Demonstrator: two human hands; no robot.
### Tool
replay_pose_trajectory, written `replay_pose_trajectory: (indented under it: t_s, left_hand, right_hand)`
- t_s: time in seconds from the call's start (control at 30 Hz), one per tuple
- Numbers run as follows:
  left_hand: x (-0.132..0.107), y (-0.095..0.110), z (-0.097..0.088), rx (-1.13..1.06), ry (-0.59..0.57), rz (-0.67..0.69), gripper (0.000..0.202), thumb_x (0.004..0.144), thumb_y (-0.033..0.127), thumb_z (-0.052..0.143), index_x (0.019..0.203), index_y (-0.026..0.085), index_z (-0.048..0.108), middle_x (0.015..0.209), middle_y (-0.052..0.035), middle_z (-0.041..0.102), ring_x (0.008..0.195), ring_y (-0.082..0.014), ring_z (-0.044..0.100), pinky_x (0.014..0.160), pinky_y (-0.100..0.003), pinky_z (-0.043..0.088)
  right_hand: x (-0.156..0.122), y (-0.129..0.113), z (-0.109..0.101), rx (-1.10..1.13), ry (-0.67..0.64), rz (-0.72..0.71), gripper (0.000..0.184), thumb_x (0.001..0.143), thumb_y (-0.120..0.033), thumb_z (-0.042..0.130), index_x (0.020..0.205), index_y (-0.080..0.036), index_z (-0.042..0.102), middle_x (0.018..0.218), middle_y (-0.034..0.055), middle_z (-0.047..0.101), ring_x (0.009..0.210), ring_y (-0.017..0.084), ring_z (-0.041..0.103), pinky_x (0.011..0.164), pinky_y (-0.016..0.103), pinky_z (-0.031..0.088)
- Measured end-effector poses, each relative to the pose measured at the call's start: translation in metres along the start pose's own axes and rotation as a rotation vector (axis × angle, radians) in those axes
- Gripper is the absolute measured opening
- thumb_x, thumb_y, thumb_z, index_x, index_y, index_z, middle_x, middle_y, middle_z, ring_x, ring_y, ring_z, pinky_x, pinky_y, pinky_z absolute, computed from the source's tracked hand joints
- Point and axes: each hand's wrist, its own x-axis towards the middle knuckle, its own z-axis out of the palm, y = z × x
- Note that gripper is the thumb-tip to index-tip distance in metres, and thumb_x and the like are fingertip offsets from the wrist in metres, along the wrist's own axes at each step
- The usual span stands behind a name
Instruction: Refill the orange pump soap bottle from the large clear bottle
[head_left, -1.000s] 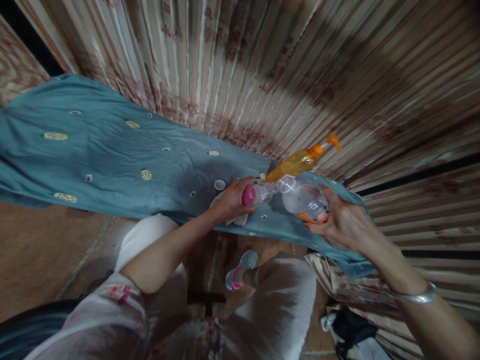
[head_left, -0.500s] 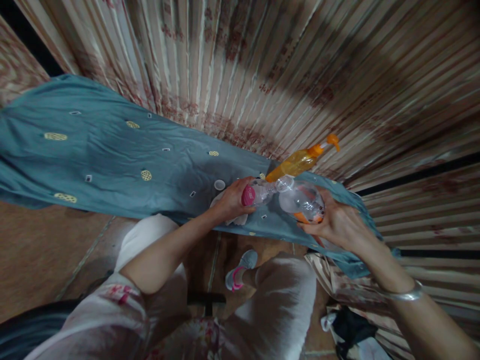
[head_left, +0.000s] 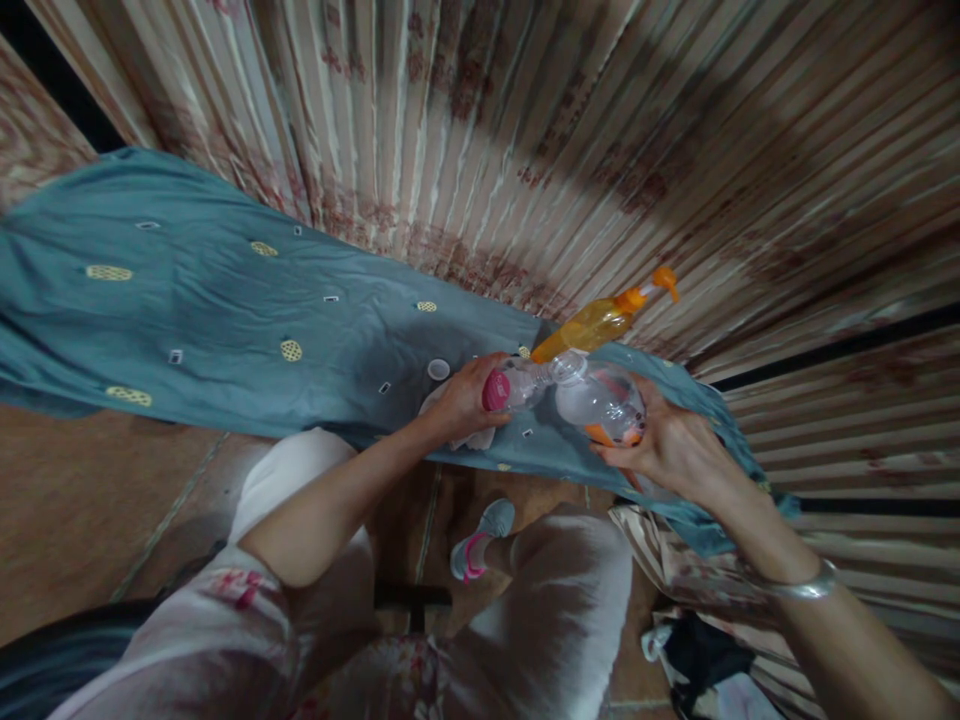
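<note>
My left hand [head_left: 471,398] is closed around a small clear plastic bottle [head_left: 526,382] with a pink label. That bottle lies on its side, its neck pointing right. In my right hand [head_left: 667,445] is a larger clear bottle [head_left: 596,402] with orange and dark print, tilted with its neck toward the small one. The two necks meet or overlap; I cannot tell whether they touch. Just behind them stands a yellow-orange pump bottle [head_left: 589,327]. A white cap [head_left: 438,370] sits left of my left hand, and a pale cloth [head_left: 478,438] lies partly under that hand.
A blue-green cloth with pineapple prints [head_left: 225,310] covers the long narrow table. Behind it hangs a pleated, patterned curtain [head_left: 465,150]. Below the near edge are my knees and a shoe [head_left: 484,540]. Dark and white fabric [head_left: 709,655] lies on the floor at lower right.
Both hands hold the same bottles in nearly the same place. The larger bottle and my right hand have shifted very slightly left.
</note>
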Motion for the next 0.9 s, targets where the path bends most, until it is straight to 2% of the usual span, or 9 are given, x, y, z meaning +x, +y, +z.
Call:
replay_pose_trajectory:
  t_s: [0.13,0.3,0.43,0.57,0.77,0.9]
  left_hand:
    - [0.002,-0.007,0.003,-0.02,0.018,0.017,0.089,0.071,0.024,0.095,0.151,0.021,0.057,0.158,-0.0168,0.066,0.144,-0.0405,0.066,0.126,-0.059,0.053]
    - [0.002,-0.01,0.003,-0.022,0.009,0.022,0.092,0.072,0.025,0.096,0.154,0.017,0.056,0.157,-0.0205,0.065,0.144,-0.0421,0.065,0.126,-0.063,0.052]
    - [0.001,-0.008,0.002,-0.028,0.003,0.009,0.091,0.073,0.023,0.094,0.155,0.02,0.054,0.158,-0.0182,0.065,0.144,-0.0407,0.065,0.127,-0.062,0.051]
    - [0.0,-0.006,0.001,-0.025,0.0,0.001,0.092,0.073,0.021,0.094,0.155,0.02,0.053,0.159,-0.0166,0.065,0.145,-0.0389,0.064,0.128,-0.061,0.05]
    - [0.0,-0.007,0.003,-0.026,0.004,0.004,0.092,0.074,0.022,0.095,0.156,0.021,0.053,0.159,-0.0158,0.065,0.144,-0.0391,0.064,0.127,-0.062,0.051]
    - [0.001,-0.007,0.003,-0.032,0.004,0.007,0.091,0.073,0.023,0.094,0.154,0.018,0.054,0.158,-0.0181,0.065,0.144,-0.0408,0.065,0.127,-0.062,0.051]
  right_hand:
    - [-0.003,0.004,0.002,-0.023,0.02,0.031,0.089,0.082,-0.061,0.075,0.157,-0.016,0.056,0.089,0.008,0.084,0.079,0.037,0.082,0.07,0.042,0.061]
    - [-0.005,0.009,0.002,-0.051,0.034,0.017,0.089,0.081,-0.057,0.077,0.157,-0.016,0.056,0.095,0.0095,0.085,0.082,0.037,0.083,0.071,0.04,0.062]
    - [-0.005,0.01,0.001,-0.082,0.031,0.006,0.088,0.082,-0.055,0.077,0.158,-0.015,0.055,0.099,0.0108,0.085,0.087,0.037,0.084,0.073,0.04,0.063]
    - [-0.005,0.009,0.0,-0.094,0.013,0.001,0.091,0.084,-0.058,0.076,0.159,-0.012,0.054,0.095,0.0112,0.084,0.084,0.038,0.083,0.071,0.041,0.062]
    - [-0.005,0.011,-0.001,-0.096,0.019,-0.025,0.087,0.085,-0.059,0.074,0.158,-0.014,0.055,0.093,0.0102,0.084,0.083,0.036,0.082,0.071,0.039,0.06]
    - [-0.005,0.015,-0.001,-0.12,0.032,-0.048,0.09,0.086,-0.065,0.07,0.156,-0.01,0.055,0.085,0.0097,0.081,0.074,0.036,0.079,0.065,0.038,0.056]
